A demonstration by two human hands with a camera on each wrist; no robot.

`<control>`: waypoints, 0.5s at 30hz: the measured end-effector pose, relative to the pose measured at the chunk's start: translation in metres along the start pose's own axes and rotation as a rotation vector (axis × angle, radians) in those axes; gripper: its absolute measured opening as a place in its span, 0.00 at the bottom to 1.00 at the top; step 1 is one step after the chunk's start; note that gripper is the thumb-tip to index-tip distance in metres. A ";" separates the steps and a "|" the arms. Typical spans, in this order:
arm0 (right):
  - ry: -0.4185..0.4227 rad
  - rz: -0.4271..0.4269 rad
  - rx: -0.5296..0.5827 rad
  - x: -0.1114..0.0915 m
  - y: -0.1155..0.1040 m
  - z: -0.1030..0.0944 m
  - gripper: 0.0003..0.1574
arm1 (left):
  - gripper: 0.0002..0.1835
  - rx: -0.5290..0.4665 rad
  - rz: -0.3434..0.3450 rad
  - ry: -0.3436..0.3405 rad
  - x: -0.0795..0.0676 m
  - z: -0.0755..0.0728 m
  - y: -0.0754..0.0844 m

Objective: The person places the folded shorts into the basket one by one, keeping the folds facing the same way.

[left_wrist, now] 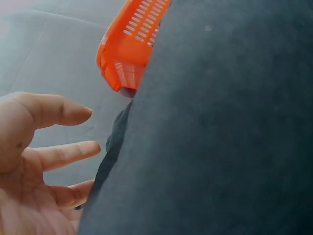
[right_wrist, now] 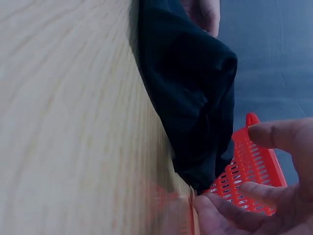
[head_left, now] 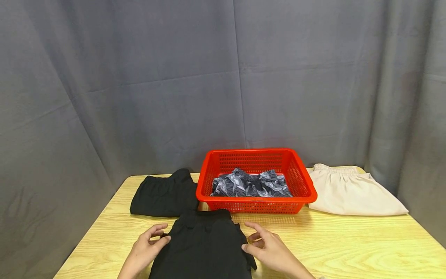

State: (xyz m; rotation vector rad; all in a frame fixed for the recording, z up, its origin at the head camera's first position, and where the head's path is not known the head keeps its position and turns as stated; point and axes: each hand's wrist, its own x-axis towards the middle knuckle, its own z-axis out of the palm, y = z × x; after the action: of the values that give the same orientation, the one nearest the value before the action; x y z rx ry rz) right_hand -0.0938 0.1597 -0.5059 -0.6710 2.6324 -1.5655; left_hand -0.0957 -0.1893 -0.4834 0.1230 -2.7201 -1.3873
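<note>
A black garment with a gathered waistband [head_left: 209, 248] lies on the table in front of me, its waistband toward the basket. My left hand [head_left: 144, 246] is at its left edge, thumb and fingers apart, with the dark cloth [left_wrist: 210, 127] filling much of the left wrist view. On the opposite side, my right hand [head_left: 266, 248] is beside the right edge, fingers loosely bent and thumb separate. The right wrist view shows bunched black cloth [right_wrist: 195, 88], with lower fingertips of that hand [right_wrist: 274, 181] close to its end. Neither hand grips the cloth.
A red perforated basket [head_left: 254, 199] stands behind the garment, holding a crumpled grey-and-black patterned cloth [head_left: 251, 184]. Another black garment [head_left: 163, 195] lies back left. A cream garment with an elastic waist [head_left: 352, 193] lies back right. Grey curtain [head_left: 174, 97] hangs behind the wooden table [head_left: 348, 244].
</note>
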 end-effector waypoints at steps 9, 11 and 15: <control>-0.005 0.001 0.003 0.000 0.000 0.003 0.37 | 0.26 -0.065 -0.027 -0.046 -0.001 -0.004 -0.002; -0.003 -0.003 0.005 0.000 0.000 0.004 0.37 | 0.26 -0.106 -0.047 -0.048 -0.002 -0.005 -0.003; -0.009 0.000 0.022 0.000 -0.002 0.008 0.38 | 0.26 -0.107 -0.071 -0.059 -0.003 -0.005 -0.004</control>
State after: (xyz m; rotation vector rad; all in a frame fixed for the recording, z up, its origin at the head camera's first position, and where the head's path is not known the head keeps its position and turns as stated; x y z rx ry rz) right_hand -0.0914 0.1525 -0.5084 -0.6749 2.6052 -1.5844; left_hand -0.0921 -0.1957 -0.4838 0.1759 -2.7053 -1.5764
